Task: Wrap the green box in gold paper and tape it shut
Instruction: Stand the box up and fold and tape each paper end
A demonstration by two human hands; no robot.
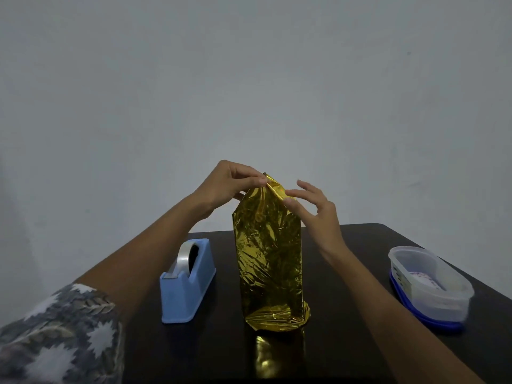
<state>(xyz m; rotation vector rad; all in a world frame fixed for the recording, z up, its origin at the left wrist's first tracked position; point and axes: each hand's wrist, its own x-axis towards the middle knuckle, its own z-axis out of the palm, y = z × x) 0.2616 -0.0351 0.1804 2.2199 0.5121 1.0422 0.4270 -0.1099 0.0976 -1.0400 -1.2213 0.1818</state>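
From my seat I judge the wrap to be well along. The gold paper [270, 259] stands as a tall upright parcel in the middle of the dark table [346, 342], and it covers the body on every side I can see. No green shows anywhere, so I take the green box to be fully hidden inside. The bottom end looks gathered and tucked under, crumpled at the near edge. I cannot make out any tape on the foil.

What is left, as I read it, is closing the top end and taping it down. The blue tape dispenser [188, 284] sits just left of the parcel, within easy reach.

My left hand [230, 184] is curled, thumb and fingertips [259, 180] pinching the peak of the foil at the top. My right hand [318, 214] pinches the folded right top corner between thumb and forefinger, its other fingers [307, 187] spread loosely and touching nothing.

A clear plastic tub [432, 286] sits well apart on the right
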